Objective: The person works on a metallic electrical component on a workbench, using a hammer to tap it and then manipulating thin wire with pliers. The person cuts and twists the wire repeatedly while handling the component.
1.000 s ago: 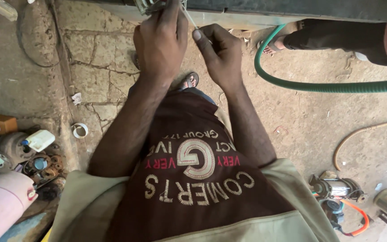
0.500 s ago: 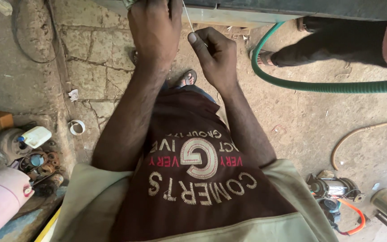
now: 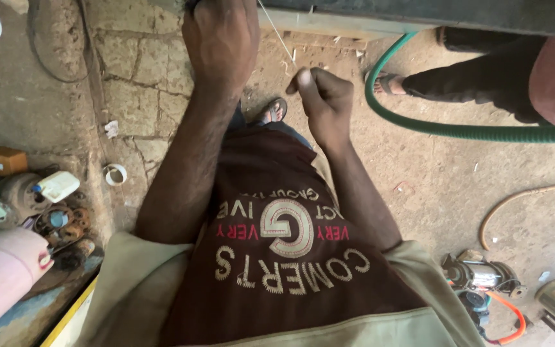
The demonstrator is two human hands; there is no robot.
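My left hand [image 3: 221, 40] is raised to the top edge of the view, fingers curled around something that the frame cuts off. My right hand [image 3: 321, 101] sits lower and to the right, thumb and fingers pinched on a thin pale wire [image 3: 277, 33]. The wire runs taut from the pinch up and left toward my left hand. Below both arms hangs my dark maroon shirt [image 3: 277, 244] with printed lettering. What the left hand grips is hidden.
A green hose [image 3: 457, 130] curves over the dirt floor at right, beside another person's sandalled foot [image 3: 390, 82] and dark trouser leg [image 3: 483, 74]. Motor parts [image 3: 483, 276] lie at lower right. An orange box [image 3: 2, 160], cans and a tape roll [image 3: 115, 173] clutter the left.
My right hand has drawn down and away from the left hand, stretching the thin wire out longer. The left hand stays up at the top edge.
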